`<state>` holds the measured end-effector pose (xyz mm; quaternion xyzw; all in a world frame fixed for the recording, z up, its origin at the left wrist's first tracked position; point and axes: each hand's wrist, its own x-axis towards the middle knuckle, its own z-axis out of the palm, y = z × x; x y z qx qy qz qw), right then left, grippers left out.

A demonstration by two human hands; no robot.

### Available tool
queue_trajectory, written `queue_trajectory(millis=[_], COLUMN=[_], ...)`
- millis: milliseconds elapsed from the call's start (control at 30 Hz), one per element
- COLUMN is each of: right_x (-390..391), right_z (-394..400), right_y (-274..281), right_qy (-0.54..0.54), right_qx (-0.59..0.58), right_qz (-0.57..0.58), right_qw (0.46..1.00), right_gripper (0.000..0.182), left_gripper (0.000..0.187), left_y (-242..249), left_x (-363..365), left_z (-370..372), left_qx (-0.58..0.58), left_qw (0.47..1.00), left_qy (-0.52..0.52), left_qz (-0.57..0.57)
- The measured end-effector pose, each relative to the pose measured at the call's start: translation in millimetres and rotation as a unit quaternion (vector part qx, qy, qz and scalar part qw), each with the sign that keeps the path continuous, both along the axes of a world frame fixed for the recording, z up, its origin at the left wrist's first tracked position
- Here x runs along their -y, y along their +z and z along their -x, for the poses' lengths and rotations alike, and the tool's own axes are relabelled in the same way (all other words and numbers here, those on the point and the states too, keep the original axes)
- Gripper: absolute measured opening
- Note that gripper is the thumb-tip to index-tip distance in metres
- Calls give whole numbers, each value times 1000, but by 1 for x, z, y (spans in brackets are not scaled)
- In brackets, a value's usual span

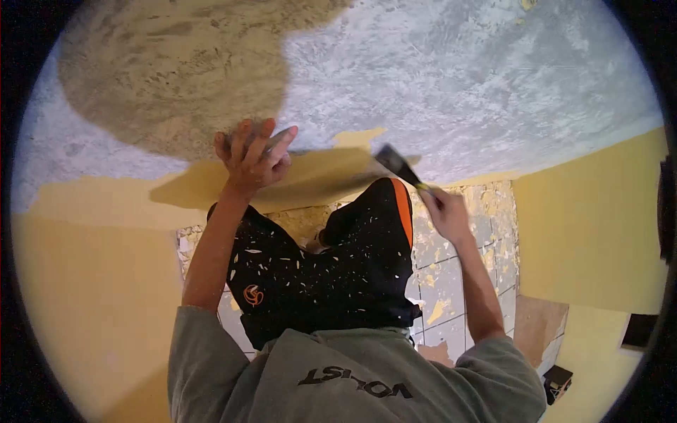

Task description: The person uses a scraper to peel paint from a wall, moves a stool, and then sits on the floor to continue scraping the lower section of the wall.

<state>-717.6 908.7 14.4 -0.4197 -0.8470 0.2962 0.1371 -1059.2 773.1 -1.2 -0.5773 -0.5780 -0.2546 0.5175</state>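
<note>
Scraping yellow paint off a wall, seen from the head looking down the body.

The wall (458, 77) fills the upper view, grey bare plaster to the right, a tan patch (176, 70) at upper left, and yellow paint (92, 282) remaining below and at the sides. Under it lies a tiled floor (451, 282) littered with yellow flakes. The person wears a grey shirt (352, 381) and black shorts (324, 275) speckled with chips, an orange stripe down one leg. The left hand (255, 156) is pressed flat on the wall at the paint's edge, fingers spread and slightly bent, holding nothing. The right hand (446, 211) is closed around the handle of a scraper (398, 166), whose dark blade touches the wall at the boundary between yellow paint and grey plaster, just right of the left hand.
</note>
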Motion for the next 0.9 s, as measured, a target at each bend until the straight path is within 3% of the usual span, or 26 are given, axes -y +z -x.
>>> queue_trajectory(millis=[67, 100, 200, 233, 300, 400, 500, 633, 700, 800, 900], right_x=[6, 20, 32, 32, 23, 14, 11, 30, 28, 15, 23], right_z=[41, 57, 54, 38, -2, -22, 38, 51, 17, -2, 41], right_y=[-16, -13, -2, 8, 4, 17, 3, -3, 20, 15, 5], right_qy=[103, 136, 109, 80, 69, 36, 54, 124, 34, 7, 32], right_qx=[-10, -77, -87, -30, -50, 9, -29, -104, -8, 31, -34], right_qz=[-84, -77, -48, -26, -37, -33, -16, -129, -19, -24, -40], right_qw=[991, 985, 989, 996, 996, 999, 998, 978, 999, 999, 998], right_gripper=[21, 21, 21, 18, 18, 21, 25, 21, 20, 21, 23], left_gripper=[37, 36, 35, 35, 35, 37, 39, 39, 38, 37, 37], left_y=[1, 2, -3, 0, 0, -2, -1, 1, 1, 0, -5], left_x=[-1, 1, 3, 2, 1, -1, -2, 2, 0, -2, -2], left_z=[-3, -1, 4, 5, 1, 3, 0, 0, 2, 0, 1], left_qx=[-1, -6, -1, -3, -12, -13, -7, -6, -9, -4, 3], left_qw=[1000, 1000, 1000, 1000, 1000, 1000, 1000, 1000, 1000, 1000, 1000], left_qy=[-13, -19, -1, 1, -1, -9, -7, -7, -9, -13, -5], left_qz=[7, 13, 20, 16, 2, -7, -13, 1, -7, -18, -4])
